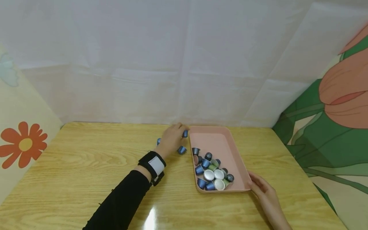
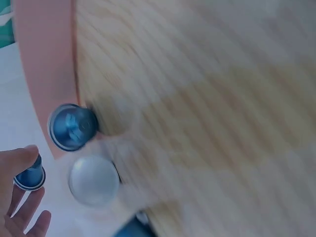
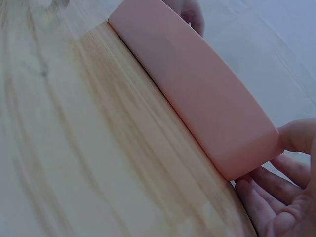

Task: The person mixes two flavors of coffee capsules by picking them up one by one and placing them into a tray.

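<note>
My left hand pinches a blue coffee capsule between thumb and fingers, just left of the tray's far left corner. Beneath and beside this hand, loose blue capsules lie on the table; the left wrist view shows a silver-lidded capsule among them. The pink tray holds a heap of blue, dark and green capsules in its near left part, some with white lids up. At the tray's near right corner my right hand grips it, thumb at the rim and fingers below.
The wood-grain table extends on both sides of the tray. A white sheet hangs along its far edge. Flower-printed panels stand at left and right.
</note>
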The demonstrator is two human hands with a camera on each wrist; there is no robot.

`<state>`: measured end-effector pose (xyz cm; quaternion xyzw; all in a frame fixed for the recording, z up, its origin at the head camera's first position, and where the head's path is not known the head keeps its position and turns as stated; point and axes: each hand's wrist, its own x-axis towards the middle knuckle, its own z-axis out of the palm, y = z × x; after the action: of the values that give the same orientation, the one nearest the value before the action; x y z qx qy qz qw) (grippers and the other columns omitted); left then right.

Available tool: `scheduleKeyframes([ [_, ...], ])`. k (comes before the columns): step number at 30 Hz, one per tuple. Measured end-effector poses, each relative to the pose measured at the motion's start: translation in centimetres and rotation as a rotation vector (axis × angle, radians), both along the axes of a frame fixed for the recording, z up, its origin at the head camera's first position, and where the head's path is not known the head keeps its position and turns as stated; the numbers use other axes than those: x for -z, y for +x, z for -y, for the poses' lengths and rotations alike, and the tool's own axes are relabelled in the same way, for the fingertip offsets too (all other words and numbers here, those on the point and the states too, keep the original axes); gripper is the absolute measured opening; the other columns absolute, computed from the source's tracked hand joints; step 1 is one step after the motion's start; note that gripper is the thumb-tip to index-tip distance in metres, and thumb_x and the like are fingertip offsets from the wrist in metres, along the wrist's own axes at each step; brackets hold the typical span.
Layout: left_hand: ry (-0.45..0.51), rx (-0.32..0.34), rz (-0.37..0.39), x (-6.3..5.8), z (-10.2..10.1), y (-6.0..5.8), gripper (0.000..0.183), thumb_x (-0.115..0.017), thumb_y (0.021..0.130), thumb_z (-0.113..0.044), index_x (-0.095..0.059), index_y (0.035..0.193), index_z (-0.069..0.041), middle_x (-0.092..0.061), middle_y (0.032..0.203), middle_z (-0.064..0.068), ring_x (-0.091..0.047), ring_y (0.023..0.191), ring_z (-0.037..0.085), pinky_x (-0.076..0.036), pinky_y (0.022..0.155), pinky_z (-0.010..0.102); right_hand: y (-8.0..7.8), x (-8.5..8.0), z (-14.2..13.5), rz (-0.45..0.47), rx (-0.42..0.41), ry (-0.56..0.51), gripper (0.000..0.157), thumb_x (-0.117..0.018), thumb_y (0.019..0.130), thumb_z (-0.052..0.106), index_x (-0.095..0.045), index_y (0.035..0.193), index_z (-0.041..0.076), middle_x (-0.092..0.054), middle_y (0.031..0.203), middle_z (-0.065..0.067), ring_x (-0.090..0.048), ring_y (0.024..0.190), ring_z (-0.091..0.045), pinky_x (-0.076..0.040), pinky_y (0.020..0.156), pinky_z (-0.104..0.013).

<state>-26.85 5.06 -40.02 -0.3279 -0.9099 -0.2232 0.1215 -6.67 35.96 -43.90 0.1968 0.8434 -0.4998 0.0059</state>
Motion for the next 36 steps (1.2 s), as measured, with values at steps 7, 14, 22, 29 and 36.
scheduleKeyframes([
  [7, 0.068, -0.015, 0.063, 0.2, -0.7, 0.5, 0.040, -0.072, 0.091, -0.012, -0.060, 0.129, -0.008, -0.062, 0.124, 0.007, -0.058, 0.115, 0.024, -0.047, 0.101, 0.036, 0.1, 0.1, -0.1, -0.057, -0.007, 0.017, 0.064, -0.053, 0.101, 0.045, -0.041, 0.149, 0.004, -0.045, 0.149, -0.010, -0.042, 0.120, 0.009, -0.035, 0.088, -0.002],
  [14, 0.052, -0.013, 0.031, 0.3, -1.1, 0.5, 0.039, -0.071, 0.093, -0.016, -0.058, 0.129, -0.008, -0.062, 0.125, 0.006, -0.058, 0.116, 0.022, -0.046, 0.101, 0.035, 0.5, 0.3, -0.1, -0.149, -0.013, -0.014, 0.060, -0.056, 0.101, 0.039, -0.044, 0.146, 0.001, -0.053, 0.127, 0.019, -0.043, 0.106, 0.022, -0.039, 0.087, -0.003],
  [22, 0.019, 0.033, -0.034, -0.2, -1.8, 0.9, 0.039, -0.071, 0.093, -0.020, -0.059, 0.130, -0.010, -0.064, 0.124, 0.005, -0.059, 0.115, 0.021, -0.047, 0.100, 0.033, 0.4, 0.2, 0.2, -0.111, -0.003, 0.019, 0.061, -0.055, 0.101, 0.042, -0.045, 0.147, 0.003, -0.047, 0.146, -0.013, -0.042, 0.107, 0.021, -0.037, 0.088, -0.003],
  [29, -0.049, 0.116, -0.099, 0.1, -2.9, 1.6, 0.041, -0.071, 0.093, -0.023, -0.059, 0.129, -0.009, -0.063, 0.129, 0.004, -0.059, 0.116, 0.020, -0.046, 0.101, 0.031, 0.5, 0.2, 0.2, -0.140, -0.005, 0.016, 0.058, -0.056, 0.101, 0.039, -0.047, 0.145, 0.003, -0.053, 0.134, 0.010, -0.044, 0.106, 0.021, -0.038, 0.088, -0.004],
  [36, -0.077, 0.155, -0.110, 0.4, -3.7, 2.1, 0.039, -0.072, 0.093, -0.022, -0.059, 0.128, -0.010, -0.062, 0.125, 0.004, -0.057, 0.116, 0.019, -0.048, 0.098, 0.030, 0.7, 0.2, 0.3, -0.133, -0.003, 0.012, 0.059, -0.056, 0.100, 0.041, -0.047, 0.145, 0.003, -0.053, 0.134, 0.009, -0.044, 0.106, 0.021, -0.038, 0.088, -0.004],
])
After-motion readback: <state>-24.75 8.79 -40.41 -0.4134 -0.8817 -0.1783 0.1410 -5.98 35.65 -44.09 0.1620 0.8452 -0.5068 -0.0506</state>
